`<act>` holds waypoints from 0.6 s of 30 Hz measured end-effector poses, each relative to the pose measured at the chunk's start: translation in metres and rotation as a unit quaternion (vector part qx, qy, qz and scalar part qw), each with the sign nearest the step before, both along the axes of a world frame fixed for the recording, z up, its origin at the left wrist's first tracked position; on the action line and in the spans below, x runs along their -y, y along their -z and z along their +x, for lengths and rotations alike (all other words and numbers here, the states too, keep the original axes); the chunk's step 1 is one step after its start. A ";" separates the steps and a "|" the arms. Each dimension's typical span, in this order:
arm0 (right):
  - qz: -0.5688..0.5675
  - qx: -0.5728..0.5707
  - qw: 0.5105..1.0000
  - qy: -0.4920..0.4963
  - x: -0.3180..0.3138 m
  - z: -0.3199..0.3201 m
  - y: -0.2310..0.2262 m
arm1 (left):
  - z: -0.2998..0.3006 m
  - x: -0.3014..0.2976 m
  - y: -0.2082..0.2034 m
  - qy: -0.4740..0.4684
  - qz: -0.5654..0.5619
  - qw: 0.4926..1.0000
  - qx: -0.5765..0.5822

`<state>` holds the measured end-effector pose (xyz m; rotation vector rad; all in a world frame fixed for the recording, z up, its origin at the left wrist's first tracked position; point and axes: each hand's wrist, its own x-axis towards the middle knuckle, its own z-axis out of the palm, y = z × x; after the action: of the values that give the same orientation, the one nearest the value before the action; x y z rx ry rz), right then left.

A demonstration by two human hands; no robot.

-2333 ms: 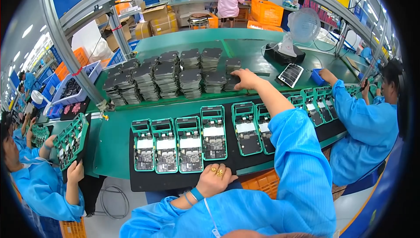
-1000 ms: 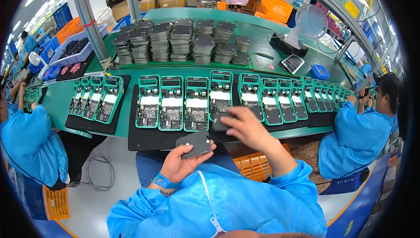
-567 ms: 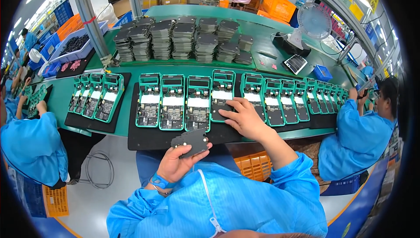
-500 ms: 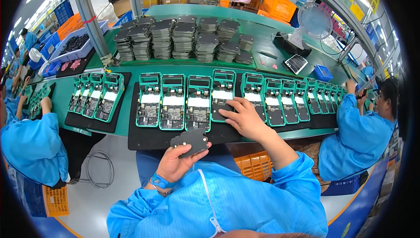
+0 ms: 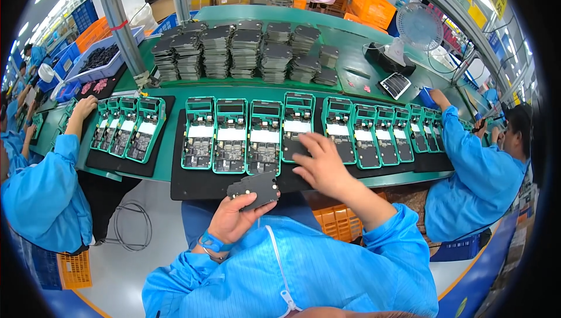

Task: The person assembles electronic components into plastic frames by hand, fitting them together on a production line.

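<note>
My left hand (image 5: pixel 232 219) holds a dark grey, notched cover plate (image 5: pixel 258 188) in front of the mat's near edge, thumb on top and fingers beneath; whether it is one plate or several I cannot tell. Fingers spread, my right hand (image 5: pixel 325 167) is just over the lower right of a green-framed device housing (image 5: pixel 298 99), the rightmost of a close group on the mat. A dark plate (image 5: pixel 290 150) covers this housing's lower half, partly hidden by my fingers. To its left, the neighbouring housings (image 5: pixel 265 153) show bare circuit boards.
Tall stacks of dark plates (image 5: pixel 245 52) stand at the back of the green bench. More housings (image 5: pixel 365 137) with dark plates line the right, others (image 5: pixel 140 137) lie left on a black mat (image 5: pixel 234 189). Co-workers in blue (image 5: pixel 49 195) sit either side. A fan (image 5: pixel 419 26) stands behind.
My right hand has lifted off the plate in the housing, shifting slightly right. My left hand stays put. The left co-worker's hand moved towards the left housings; the right one's reaches a blue bin.
</note>
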<state>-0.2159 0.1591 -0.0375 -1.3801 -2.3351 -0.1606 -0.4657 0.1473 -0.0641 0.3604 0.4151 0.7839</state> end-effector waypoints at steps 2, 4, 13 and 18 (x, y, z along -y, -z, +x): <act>-0.028 -0.090 0.991 -0.090 0.011 -0.016 -0.003 | 0.000 0.003 0.000 -0.009 -0.008 1.000 -0.009; -0.070 -0.118 0.977 -0.165 0.019 -0.033 -0.003 | -0.001 0.006 0.000 -0.018 -0.016 1.000 -0.018; -0.016 -0.080 0.995 -0.060 -0.007 -0.033 0.002 | -0.017 0.005 0.003 -0.037 -0.017 0.999 0.021; -0.034 -0.036 0.998 -0.037 -0.014 -0.038 0.015 | -0.031 0.009 0.005 -0.043 -0.028 0.997 0.064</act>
<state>-0.2539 0.1731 -0.0521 -1.3068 -2.3470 -0.0092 -0.4963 0.1379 -0.0693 0.2404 0.3332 0.8725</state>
